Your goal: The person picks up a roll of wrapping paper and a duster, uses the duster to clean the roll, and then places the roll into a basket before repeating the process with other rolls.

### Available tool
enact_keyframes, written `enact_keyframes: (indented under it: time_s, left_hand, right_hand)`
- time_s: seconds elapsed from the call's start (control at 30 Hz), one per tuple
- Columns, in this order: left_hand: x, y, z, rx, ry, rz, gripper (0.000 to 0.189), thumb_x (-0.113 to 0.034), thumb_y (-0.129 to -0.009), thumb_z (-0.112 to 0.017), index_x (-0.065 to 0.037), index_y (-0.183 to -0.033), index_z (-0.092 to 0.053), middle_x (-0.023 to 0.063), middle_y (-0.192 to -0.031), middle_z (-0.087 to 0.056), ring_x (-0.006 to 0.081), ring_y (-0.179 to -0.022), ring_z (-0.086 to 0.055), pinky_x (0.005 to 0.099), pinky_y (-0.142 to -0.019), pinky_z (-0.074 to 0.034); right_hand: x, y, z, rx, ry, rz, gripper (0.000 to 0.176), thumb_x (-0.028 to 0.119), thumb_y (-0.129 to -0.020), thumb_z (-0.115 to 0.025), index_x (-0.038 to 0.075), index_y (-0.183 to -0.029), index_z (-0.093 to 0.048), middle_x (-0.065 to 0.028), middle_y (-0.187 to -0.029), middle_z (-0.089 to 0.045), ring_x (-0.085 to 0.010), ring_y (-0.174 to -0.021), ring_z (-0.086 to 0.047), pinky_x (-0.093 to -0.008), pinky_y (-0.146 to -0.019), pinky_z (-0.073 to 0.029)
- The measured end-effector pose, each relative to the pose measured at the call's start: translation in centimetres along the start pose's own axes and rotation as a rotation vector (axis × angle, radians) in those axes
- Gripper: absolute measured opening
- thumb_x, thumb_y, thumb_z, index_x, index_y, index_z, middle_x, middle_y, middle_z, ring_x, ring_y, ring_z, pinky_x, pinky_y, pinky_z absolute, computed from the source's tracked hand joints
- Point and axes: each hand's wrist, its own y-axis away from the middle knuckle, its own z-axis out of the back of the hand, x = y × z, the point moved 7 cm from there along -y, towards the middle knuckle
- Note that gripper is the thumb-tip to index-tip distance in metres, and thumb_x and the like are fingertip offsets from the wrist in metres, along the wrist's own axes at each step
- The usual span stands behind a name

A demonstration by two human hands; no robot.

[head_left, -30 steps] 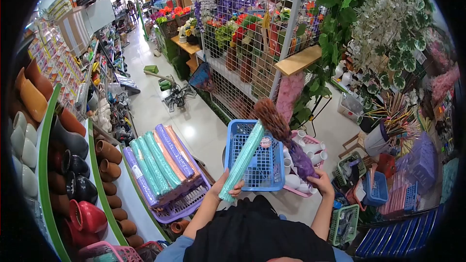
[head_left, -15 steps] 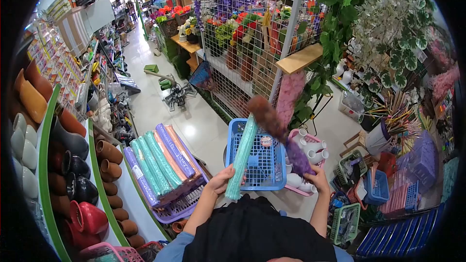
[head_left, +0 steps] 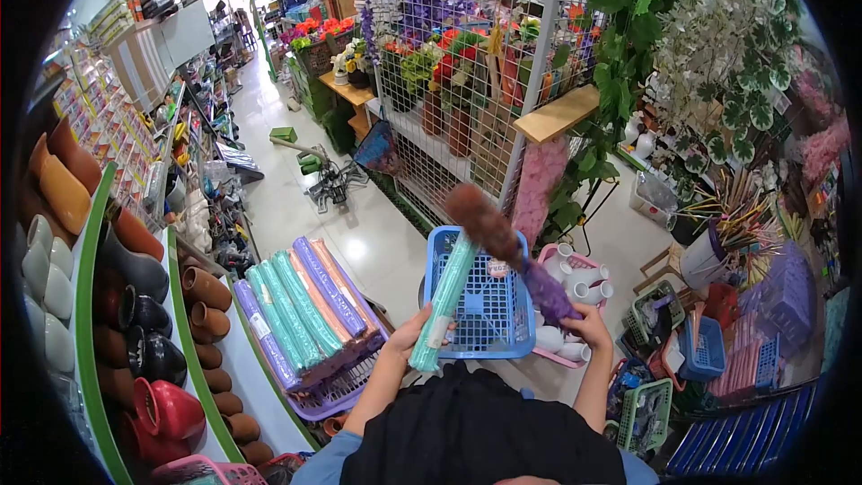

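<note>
Held upright at a tilt in my left hand (head_left: 414, 330) is a teal plastic-wrapped roll (head_left: 450, 301) with a pale label near its lower end; my fingers close around its lower part. My right hand (head_left: 588, 327) grips the purple lower end of a duster (head_left: 492, 230). Its brown fluffy end points up and left, covering the roll's top. Behind both lies a blue plastic basket (head_left: 489, 320) with slatted holes and a small round sticker inside. To its right, a pink basket (head_left: 600, 269) of white vases (head_left: 588, 292) is partly hidden by the duster and my right hand.
On my left, a purple basket (head_left: 339, 400) bears several wrapped rolls (head_left: 301, 305) in purple, teal and orange. Shelves of pots (head_left: 166, 409) stand further left. Ahead is a wire grid rack (head_left: 440, 99) with artificial flowers. Small baskets (head_left: 645, 413) crowd the right side.
The duster's brown end has swung slightly left and down over the roll's top. The roll has turned, showing its label. The whole view has shifted a little.
</note>
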Motion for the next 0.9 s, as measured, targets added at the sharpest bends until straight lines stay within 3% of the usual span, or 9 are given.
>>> enact_keyframes:
  time_s: [0.2,0.27,0.33,0.47,0.6,0.67,0.7,0.73,0.9]
  left_hand:
    - [-0.6,0.1,-1.0,-0.055,-0.014,-0.084,0.05,-0.038,-0.093,-0.04,0.0,-0.124,-0.04,0.0163,-0.113,-0.052,0.0284,-0.099,-0.055,0.0446,-0.079,-0.05]
    - [0.0,0.1,-2.5,0.33,0.294,0.124,0.053,-0.04,-0.094,-0.032,0.002,-0.124,-0.039,0.0161,-0.118,-0.05,0.0282,-0.102,-0.054,0.0442,-0.087,-0.045]
    - [0.2,-0.1,0.6,-0.179,0.05,-0.058,0.057,-0.046,-0.093,-0.032,0.0,-0.125,-0.039,0.0125,-0.106,-0.055,0.0225,-0.083,-0.059,0.0374,-0.07,-0.052]
    - [0.8,-0.3,-2.3,0.007,0.147,0.043,0.052,-0.049,-0.093,-0.031,-0.009,-0.124,-0.042,0.0068,-0.093,-0.057,0.0136,-0.069,-0.055,0.0269,-0.059,-0.049]
    - [1.9,-0.7,1.6,-0.336,0.126,-0.116,0.055,-0.049,-0.091,-0.037,-0.006,-0.124,-0.043,0.0094,-0.1,-0.058,0.0211,-0.081,-0.06,0.0355,-0.071,-0.053]
    - [0.7,-1.2,-3.1,0.292,0.308,0.078,0.055,-0.047,-0.09,-0.041,-0.005,-0.126,-0.042,0.0097,-0.102,-0.059,0.0219,-0.089,-0.06,0.0349,-0.077,-0.051]
    - [1.1,-1.9,-2.2,0.24,0.278,0.113,0.057,-0.048,-0.09,-0.04,-0.005,-0.128,-0.04,0.0091,-0.1,-0.06,0.0207,-0.089,-0.06,0.0334,-0.076,-0.051]
    - [2.1,-1.5,1.8,-0.352,0.329,-0.095,0.06,-0.051,-0.091,-0.035,-0.006,-0.13,-0.038,0.0073,-0.093,-0.06,0.0168,-0.08,-0.059,0.0308,-0.07,-0.051]
    - [0.1,-1.2,-2.9,-0.007,0.037,-0.014,0.06,-0.051,-0.092,-0.031,-0.005,-0.13,-0.038,0.0039,-0.083,-0.057,0.0096,-0.071,-0.055,0.0223,-0.059,-0.049]
  right_hand:
    - [1.3,2.3,-4.3,0.571,0.284,0.055,0.039,0.0,-0.069,-0.069,-0.002,-0.107,-0.061,-0.0036,-0.091,-0.063,-0.0094,-0.081,-0.056,-0.0267,-0.072,-0.046]
    - [0.6,2.4,-4.2,0.58,0.274,0.1,0.042,-0.001,-0.068,-0.069,-0.003,-0.109,-0.06,-0.0042,-0.093,-0.063,-0.0093,-0.08,-0.056,-0.0269,-0.071,-0.047]
    - [-0.5,1.3,-2.6,0.402,0.236,0.045,0.043,-0.001,-0.068,-0.069,-0.003,-0.109,-0.059,-0.0037,-0.093,-0.063,-0.0089,-0.079,-0.055,-0.0261,-0.069,-0.047]
    - [-2.1,-0.1,0.5,0.008,0.058,-0.092,0.04,0.005,-0.064,-0.072,0.0,-0.103,-0.063,-0.0007,-0.084,-0.061,-0.0087,-0.073,-0.055,-0.0246,-0.068,-0.045]
    - [0.6,1.5,-3.0,0.503,0.264,0.043,0.045,0.002,-0.066,-0.072,-0.001,-0.109,-0.06,-0.0023,-0.094,-0.062,-0.0079,-0.083,-0.054,-0.0226,-0.075,-0.045]
    - [0.1,1.8,-3.0,0.572,0.267,0.065,0.047,0.002,-0.066,-0.071,-0.001,-0.111,-0.059,-0.0032,-0.096,-0.062,-0.0088,-0.084,-0.054,-0.0239,-0.077,-0.044]
    - [-0.2,1.7,-2.9,0.578,0.27,0.064,0.047,0.002,-0.066,-0.071,-0.001,-0.111,-0.059,-0.0032,-0.096,-0.062,-0.0088,-0.084,-0.054,-0.0239,-0.077,-0.044]
    - [-1.4,0.9,-1.6,0.414,0.233,-0.026,0.047,0.002,-0.066,-0.071,-0.001,-0.111,-0.059,-0.0034,-0.096,-0.062,-0.009,-0.084,-0.054,-0.024,-0.077,-0.044]
    - [-4.1,-2.4,0.6,-0.142,0.008,-0.012,0.041,0.005,-0.07,-0.067,-0.003,-0.109,-0.059,-0.0008,-0.089,-0.062,-0.0083,-0.077,-0.054,-0.0226,-0.071,-0.044]
